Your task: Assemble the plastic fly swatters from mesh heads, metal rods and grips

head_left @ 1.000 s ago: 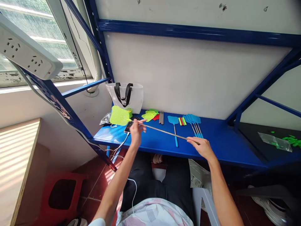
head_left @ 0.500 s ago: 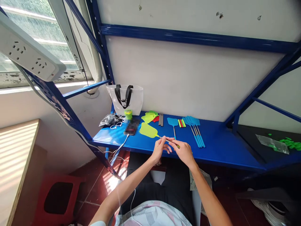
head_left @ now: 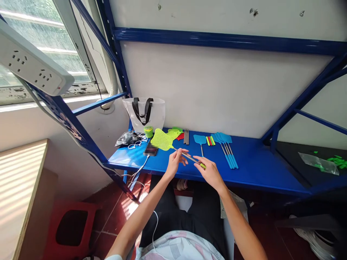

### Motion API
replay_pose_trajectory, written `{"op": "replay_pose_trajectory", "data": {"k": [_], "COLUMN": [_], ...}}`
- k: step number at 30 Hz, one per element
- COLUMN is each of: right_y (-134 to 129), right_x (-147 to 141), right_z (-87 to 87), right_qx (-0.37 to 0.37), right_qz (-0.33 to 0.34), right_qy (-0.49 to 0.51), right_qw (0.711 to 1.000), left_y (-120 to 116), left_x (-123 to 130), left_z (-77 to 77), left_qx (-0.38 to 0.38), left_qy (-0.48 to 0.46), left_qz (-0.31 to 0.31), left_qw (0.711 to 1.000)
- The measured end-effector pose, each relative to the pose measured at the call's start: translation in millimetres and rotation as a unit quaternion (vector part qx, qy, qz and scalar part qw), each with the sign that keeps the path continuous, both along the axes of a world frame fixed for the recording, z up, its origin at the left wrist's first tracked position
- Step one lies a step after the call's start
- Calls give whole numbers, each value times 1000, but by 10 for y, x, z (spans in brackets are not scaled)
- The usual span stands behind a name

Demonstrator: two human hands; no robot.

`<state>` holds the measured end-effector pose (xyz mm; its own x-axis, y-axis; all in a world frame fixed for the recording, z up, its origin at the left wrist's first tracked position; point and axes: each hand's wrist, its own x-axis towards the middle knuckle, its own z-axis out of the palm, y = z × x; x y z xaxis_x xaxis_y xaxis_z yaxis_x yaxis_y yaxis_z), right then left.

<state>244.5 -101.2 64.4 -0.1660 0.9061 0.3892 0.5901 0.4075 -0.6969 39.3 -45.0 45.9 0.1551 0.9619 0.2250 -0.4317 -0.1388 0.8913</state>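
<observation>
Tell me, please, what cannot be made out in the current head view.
Head view: lower end of the lone blue swatter, behind the right hand.
Head view: cabled device, blurred by pixelation.
Head view: lettering on the white bag, too small.
Head view: one end of the power strip, cut off by the left edge.

Mid-frame, the left hand point(head_left: 174, 162) covers part of the thin metal rod point(head_left: 190, 157) of the yellow-green mesh flyswatter point(head_left: 162, 140), and the right hand point(head_left: 210, 172) hides the lower end of a blue mesh flyswatter point(head_left: 200, 139). Left of centre, a dark object point(head_left: 150, 149) is blurred into blocks, and print point(head_left: 145, 122) on the whitish, black-handled bag point(head_left: 156, 115) is too small to read. The left edge cuts off the white plastic power strip point(head_left: 32, 59), upper left.
</observation>
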Motion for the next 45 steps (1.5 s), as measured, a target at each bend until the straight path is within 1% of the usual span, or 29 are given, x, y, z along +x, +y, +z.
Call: {"op": "replay_pose_trajectory", "data": {"k": [4,6,8,12,16,18,20,22,24,26,29,30,32,35,38,40,41,43,44,45], "right_y": [-1,-11,-20,-21,-24,-37,-44,-23,33,115,238,266,299,294,266,249,239,205,178,145], "right_x": [-54,-61,-40,40,54,62,126,274,506,797,1230,1345,1506,1602,1589,1487,1392,1112,942,767], "right_z": [-42,-40,-20,17,-1,-5,11,42,66,59,-19,-56,-122,-158,-117,-74,-56,-32,-29,-29], "right_qx": [20,30,38,70,113,137,154,158,158,163,156,142,115,96,92,98,106,132,145,159], "right_qz": [2,3,-7,-55,-68,-83,-102,-110,-115,-137,-181,-178,-170,-162,-137,-116,-107,-93,-86,-84], "right_qy": [5,-4,-18,-83,-138,-166,-200,-223,-231,-234,-236,-234,-223,-202,-193,-192,-192,-198,-208,-222], "right_qw": [1000,1000,999,993,982,973,962,956,953,949,942,945,953,961,967,970,970,967,964,958], "left_y": [-90,-108,-106,-97,-134,-146,-136,-99,-33,57,207,250,311,356,371,332,286,140,48,-46], "left_x": [71,107,131,148,157,146,105,20,-121,-323,-685,-792,-943,-1001,-909,-751,-631,-311,-127,55], "left_z": [-39,-48,-41,0,35,59,100,159,226,288,350,360,368,359,349,327,304,221,162,94], "left_qx": [14,23,35,47,53,44,28,20,29,39,38,38,45,55,47,45,46,42,32,19], "left_qy": [53,66,68,65,59,39,6,-22,-33,-64,-156,-165,-162,-162,-162,-139,-123,-78,-61,-39], "left_qz": [-65,-79,-68,-41,-25,-1,45,91,112,142,226,235,232,229,257,267,260,203,150,77], "left_qw": [996,994,995,996,997,998,999,995,993,987,961,957,958,958,951,953,957,975,986,996]}}
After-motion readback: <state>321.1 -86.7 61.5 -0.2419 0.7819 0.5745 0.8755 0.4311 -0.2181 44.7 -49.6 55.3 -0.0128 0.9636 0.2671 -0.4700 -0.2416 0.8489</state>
